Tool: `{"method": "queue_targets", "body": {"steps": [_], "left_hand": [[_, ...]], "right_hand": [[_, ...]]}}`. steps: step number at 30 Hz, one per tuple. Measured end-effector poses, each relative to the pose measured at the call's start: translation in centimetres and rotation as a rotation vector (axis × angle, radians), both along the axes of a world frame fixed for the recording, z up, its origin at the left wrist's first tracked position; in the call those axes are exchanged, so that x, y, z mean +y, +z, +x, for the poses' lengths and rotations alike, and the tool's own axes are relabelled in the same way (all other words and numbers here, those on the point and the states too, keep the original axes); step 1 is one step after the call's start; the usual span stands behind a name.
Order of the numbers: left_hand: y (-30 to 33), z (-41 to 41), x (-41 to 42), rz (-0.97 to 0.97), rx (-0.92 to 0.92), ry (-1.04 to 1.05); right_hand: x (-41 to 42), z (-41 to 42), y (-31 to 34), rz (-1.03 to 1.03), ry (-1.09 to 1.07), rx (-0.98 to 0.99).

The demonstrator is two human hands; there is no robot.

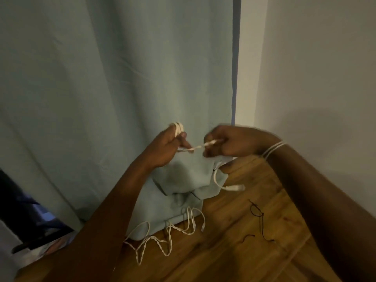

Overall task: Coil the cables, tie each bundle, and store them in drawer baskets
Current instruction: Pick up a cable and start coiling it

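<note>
A thin white twisted cable (196, 147) is held taut in the air between both hands, above the wooden counter (234, 231). The left hand (166, 148) has its fingers clamped on a small coil of it; the right hand (227, 144) is fisted around the other end. Loose cable trails down to the counter beside a pale blue curtain (122, 78). Thin dark ties (259, 215) lie nearby.

- Cable (193, 148): white, twisted, matt sheath, plastic-looking
- Curtain (114, 78): pale blue-green cloth, matt, softly creased
- Table (234, 231): wood grain, slight sheen
- Wall (315, 58): smooth, matt
- Thread (258, 214): dark, thin
</note>
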State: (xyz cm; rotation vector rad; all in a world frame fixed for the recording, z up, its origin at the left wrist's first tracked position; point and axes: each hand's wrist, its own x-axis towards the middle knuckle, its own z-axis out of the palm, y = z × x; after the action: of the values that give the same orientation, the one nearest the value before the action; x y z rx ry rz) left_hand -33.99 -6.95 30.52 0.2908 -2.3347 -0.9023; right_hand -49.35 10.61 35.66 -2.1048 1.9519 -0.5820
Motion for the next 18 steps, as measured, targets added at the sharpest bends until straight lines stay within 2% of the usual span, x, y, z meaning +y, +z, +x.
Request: {"method": "queue_targets", "body": {"steps": [2, 4, 10, 13, 15, 16, 18], "left_hand": [[-0.4, -0.2, 0.8, 0.122, -0.065, -0.142], [-0.5, -0.6, 1.6, 0.334, -0.031, -0.326], [1.8, 0.0, 3.2, 0.949, 0.275, -0.691], [4.3, 0.0, 4.6, 1.027, 0.495, -0.723], [5.8, -0.5, 4.9, 1.09, 0.693, -0.654], [6.2, -0.6, 4.5, 1.096, 0.771, -0.635], [6.4, -0.7, 3.4, 1.057, 0.808, -0.626]], "right_hand": [[0.1, -0.7, 2.7, -0.175, -0.036, 0.028], [-0.2, -1.3, 4.5, -0.285, -0.045, 0.0], [-2.7, -3.4, 3.1, -0.524, -0.076, -0.355], [-4.6, -2.5, -0.5, -0.539, -0.012, -0.689], [-5.8, -1.4, -3.4, -0.498, 0.063, -0.889], [-6.2, -0.6, -4.8, -0.452, 0.079, -0.951], [-6.4, 1.2, -6.8, -0.318, 0.078, -0.998]]}}
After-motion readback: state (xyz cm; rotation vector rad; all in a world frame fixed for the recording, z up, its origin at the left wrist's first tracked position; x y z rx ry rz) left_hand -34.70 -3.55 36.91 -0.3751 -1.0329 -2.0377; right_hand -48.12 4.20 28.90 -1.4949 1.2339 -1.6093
